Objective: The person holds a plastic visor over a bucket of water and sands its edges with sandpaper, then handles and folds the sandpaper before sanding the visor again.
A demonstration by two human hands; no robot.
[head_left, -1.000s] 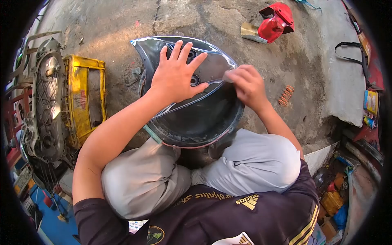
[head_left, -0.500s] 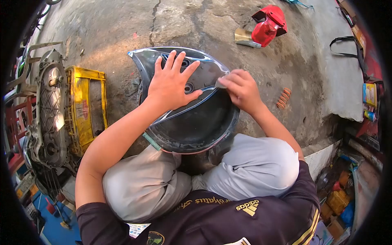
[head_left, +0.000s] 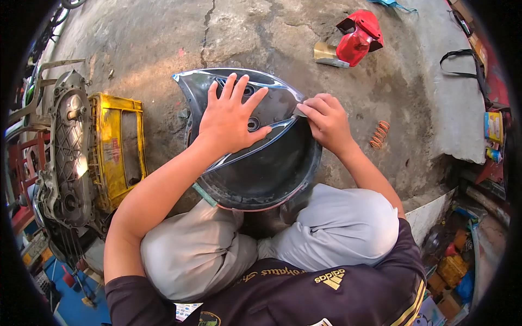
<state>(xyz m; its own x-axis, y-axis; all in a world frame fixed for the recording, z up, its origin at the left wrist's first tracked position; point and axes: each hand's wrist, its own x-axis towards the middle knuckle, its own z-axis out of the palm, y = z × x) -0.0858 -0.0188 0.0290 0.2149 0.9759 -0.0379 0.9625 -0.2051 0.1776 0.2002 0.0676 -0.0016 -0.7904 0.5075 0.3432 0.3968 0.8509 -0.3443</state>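
Note:
A dark, curved panel (head_left: pixel 278 101) with blue and white edging and a pointed left tip lies across a round black basin (head_left: pixel 266 174). Spread flat on the panel, my left hand (head_left: pixel 231 117) presses with its fingers apart, beside two round holes. At the panel's right corner, my right hand (head_left: pixel 328 120) pinches a small greyish piece against the edge; most of that piece is hidden by the fingers. The basin sits on the ground between my knees.
A yellow crate (head_left: pixel 117 149) and a metal engine casing (head_left: pixel 70 149) stand at the left. An orange coil spring (head_left: pixel 379 135) lies to the right, a red part (head_left: pixel 359 41) farther off. Assorted clutter (head_left: pixel 451 266) fills the lower right.
The right hand has moved slightly along the panel's right corner since the earlier frames and is less blurred. The left hand stays spread on the panel. The view has shifted a little.

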